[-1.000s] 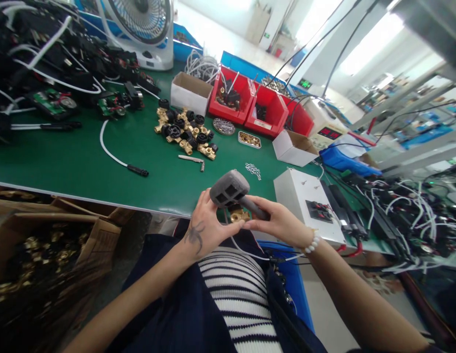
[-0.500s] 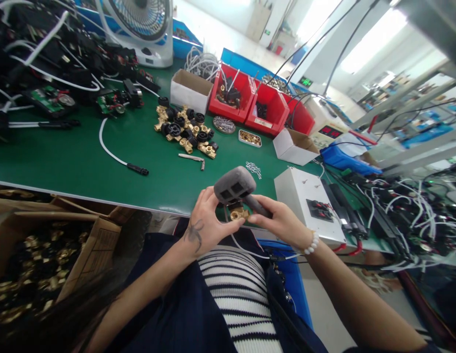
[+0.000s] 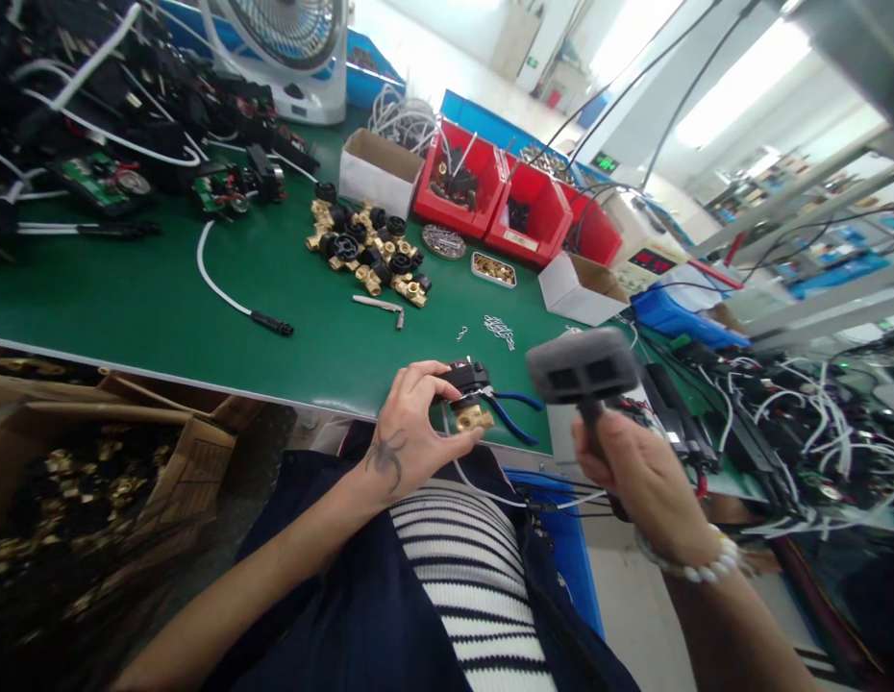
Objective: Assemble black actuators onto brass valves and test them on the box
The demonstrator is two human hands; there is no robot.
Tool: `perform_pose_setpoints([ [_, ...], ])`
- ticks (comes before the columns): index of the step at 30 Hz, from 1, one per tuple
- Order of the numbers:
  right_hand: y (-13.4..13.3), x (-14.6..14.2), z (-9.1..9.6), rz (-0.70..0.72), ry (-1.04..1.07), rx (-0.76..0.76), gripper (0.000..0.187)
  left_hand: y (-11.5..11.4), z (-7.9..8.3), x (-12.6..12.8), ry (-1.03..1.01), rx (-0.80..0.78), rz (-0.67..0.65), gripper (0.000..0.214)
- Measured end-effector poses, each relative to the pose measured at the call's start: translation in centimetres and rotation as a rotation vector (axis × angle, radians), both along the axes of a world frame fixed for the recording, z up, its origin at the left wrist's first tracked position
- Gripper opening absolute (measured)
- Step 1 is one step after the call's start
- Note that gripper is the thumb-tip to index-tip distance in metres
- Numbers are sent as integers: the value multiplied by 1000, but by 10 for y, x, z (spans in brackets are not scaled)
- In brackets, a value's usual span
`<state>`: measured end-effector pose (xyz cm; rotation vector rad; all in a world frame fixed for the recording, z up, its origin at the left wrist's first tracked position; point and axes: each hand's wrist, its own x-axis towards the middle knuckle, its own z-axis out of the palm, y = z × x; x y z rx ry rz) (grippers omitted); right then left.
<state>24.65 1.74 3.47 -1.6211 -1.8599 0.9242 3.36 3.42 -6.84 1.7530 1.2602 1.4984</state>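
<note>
Pinching a black-capped brass valve [image 3: 470, 404] at the green table's [image 3: 165, 298] edge, left hand [image 3: 408, 428] holds firm. Right hand [image 3: 631, 471] clenches a grey mallet [image 3: 583, 367].

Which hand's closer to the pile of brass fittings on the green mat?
Left. The left hand, gripping a brass valve, sits below and slightly right of the pile in view. The right hand, holding a grey mallet, is farther off to the right.
</note>
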Motion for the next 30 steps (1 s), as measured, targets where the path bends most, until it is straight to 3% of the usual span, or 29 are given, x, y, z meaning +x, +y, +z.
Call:
perform_pose_setpoints([
  [3,2,-2,1,-84,128,0,62,0,1,0,13,-3,-1,34],
  [8,9,-1,-5,53,-112,-206,64,0,1,0,-5,0,16,34],
  [12,10,0,0,-74,136,-80,62,0,-1,1,-2,-1,9,34],
  [14,10,-2,0,-64,92,-59,64,0,-1,1,-2,7,12,34],
  [18,12,-4,-1,57,-151,-161,66,0,-1,2,-8,11,23,35],
  [23,13,-2,3,-99,42,-94,67,-1,-1,2,4,14,25,34],
  [28,13,-6,0,50,-129,-258,67,-1,-1,2,12,21,29,35],
  [30,13,-3,3,25,-92,-222,66,-1,-1,2,11,14,28,34],
])
